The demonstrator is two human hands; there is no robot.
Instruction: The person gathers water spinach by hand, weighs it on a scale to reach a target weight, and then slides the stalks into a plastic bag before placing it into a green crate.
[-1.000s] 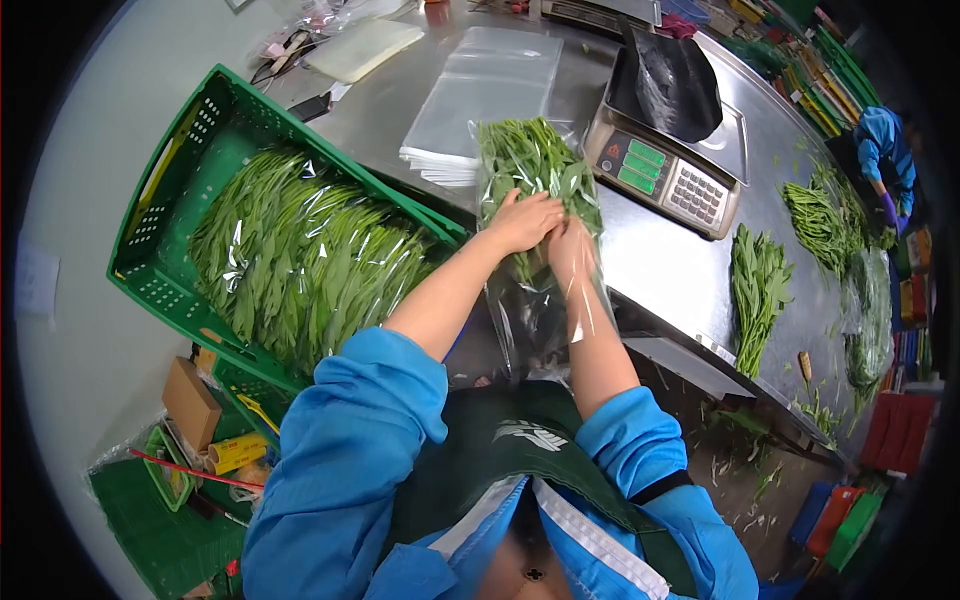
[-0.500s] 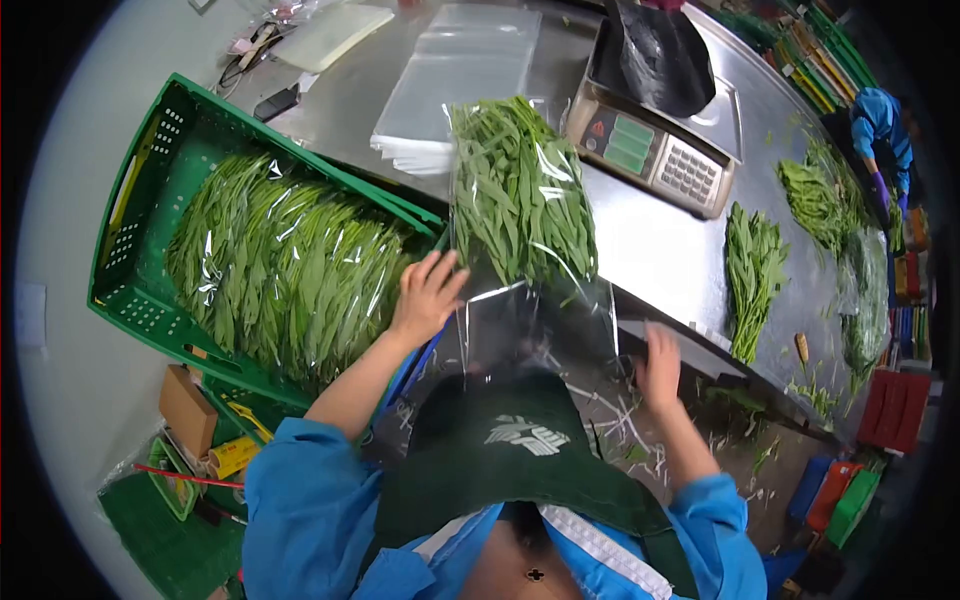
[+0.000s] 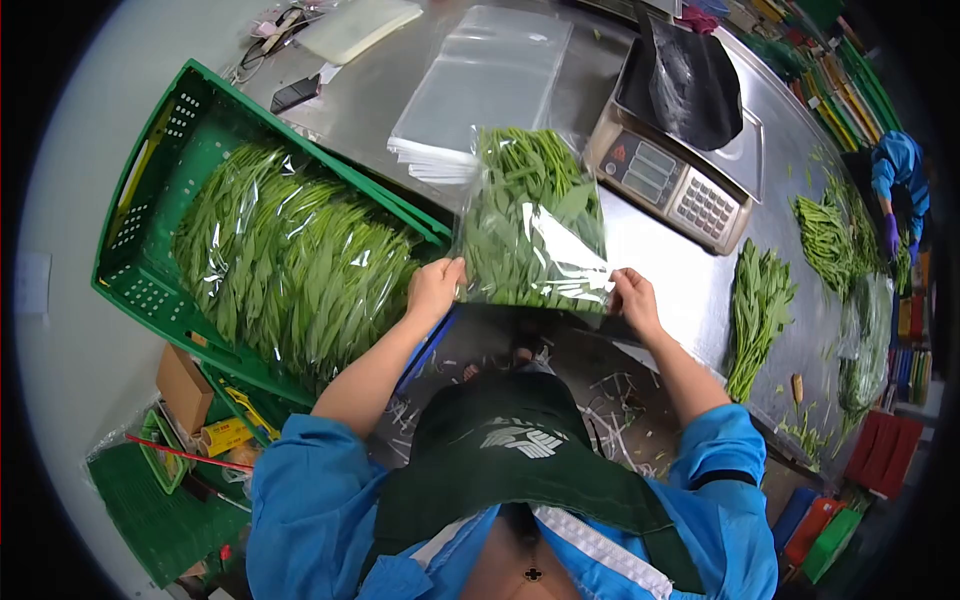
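A clear plastic bag of leafy greens lies at the near edge of the steel table, its stems toward the far end and its leaves toward me. My left hand pinches the bag's near left corner, while my right hand grips the near right corner. Between the two hands the plastic is folded over and shines with glare. Close by my left hand, a green crate holds several bagged bunches of the same greens. A stack of flat clear bags rests just beyond the bag.
A digital scale with a black scoop stands right of the bag. Loose greens and a small wooden-handled tool lie farther right. A phone sits behind the crate. Another person works at far right.
The bag's loose near end, which hung toward me, is now folded up at the greens. Both hands, open and apart from it before, have closed on its near corners.
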